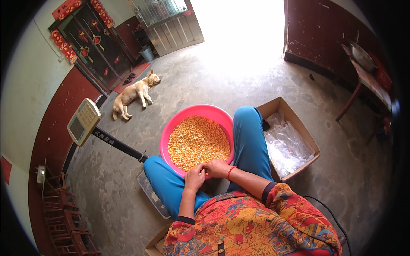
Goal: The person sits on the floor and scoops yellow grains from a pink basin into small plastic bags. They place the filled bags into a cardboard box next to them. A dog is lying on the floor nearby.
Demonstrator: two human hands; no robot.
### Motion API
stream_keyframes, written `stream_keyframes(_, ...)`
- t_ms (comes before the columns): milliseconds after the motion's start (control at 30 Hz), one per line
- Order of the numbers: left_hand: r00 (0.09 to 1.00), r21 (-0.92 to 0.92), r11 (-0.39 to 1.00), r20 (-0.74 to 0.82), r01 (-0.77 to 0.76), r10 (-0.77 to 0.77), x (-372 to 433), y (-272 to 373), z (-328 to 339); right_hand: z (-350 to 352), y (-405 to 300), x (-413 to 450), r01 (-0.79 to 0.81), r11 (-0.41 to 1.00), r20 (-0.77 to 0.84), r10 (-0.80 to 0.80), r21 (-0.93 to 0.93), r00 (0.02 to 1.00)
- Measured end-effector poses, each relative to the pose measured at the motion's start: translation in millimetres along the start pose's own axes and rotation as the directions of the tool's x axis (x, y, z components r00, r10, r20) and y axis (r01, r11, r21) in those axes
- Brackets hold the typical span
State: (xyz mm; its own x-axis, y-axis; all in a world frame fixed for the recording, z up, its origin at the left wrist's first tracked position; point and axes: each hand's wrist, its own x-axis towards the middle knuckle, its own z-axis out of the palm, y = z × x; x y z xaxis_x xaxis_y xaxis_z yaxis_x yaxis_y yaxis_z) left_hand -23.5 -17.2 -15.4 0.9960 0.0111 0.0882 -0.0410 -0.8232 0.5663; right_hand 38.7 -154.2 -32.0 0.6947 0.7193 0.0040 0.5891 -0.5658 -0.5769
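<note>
A round pink plastic basin [164, 145] sits on the floor between my knees. Loose yellow-orange corn kernels [198, 140] fill much of it. Over the basin's near rim, my left hand [194, 178] and my right hand [217, 168] meet with their fingertips together. A red bracelet [231, 172] circles my right wrist. Whether anything small is pinched between the fingers is hidden. To the right of my right knee stands an open cardboard box [301, 132] with clear plastic bags [286, 147] inside.
A platform scale [150, 193] is beside my left leg, its display head [84, 121] on a slanted post. Farther off, a tan dog [134, 94] lies on its side. Wooden chairs [69, 220] line the left wall; a table [368, 81] holds a metal basin [362, 57]. A cable [333, 214] runs behind me.
</note>
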Motion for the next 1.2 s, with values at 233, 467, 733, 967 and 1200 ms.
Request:
stream_keyframes(233,1.0,0.021,1.0,0.005,0.008,-0.008,-0.1,0.0,-0.4,1.5,0.6,1.1,0.006,1.0,0.004,-0.006,0.002,1.0)
stream_keyframes(467,1.0,0.029,1.0,0.005,0.004,-0.004,0.2,-0.2,-0.3,2.6,1.4,1.8,0.003,1.0,0.016,-0.003,-0.019,1.0)
stream_keyframes(733,1.0,0.022,1.0,0.003,0.007,-0.007,-0.3,-2.3,1.5,2.0,0.8,1.6,-0.014,1.0,0.025,0.015,-0.015,1.0)
stream_keyframes(967,1.0,0.023,1.0,0.012,0.013,-0.014,-0.5,0.9,-1.3,-2.2,-1.7,-0.3,-0.02,1.0,0.028,0.02,-0.021,0.999)
stream_keyframes(1200,1.0,0.026,1.0,0.007,-0.004,0.004,0.2,-3.2,1.3,3.6,2.6,1.7,-0.003,1.0,0.014,0.003,-0.014,1.0)
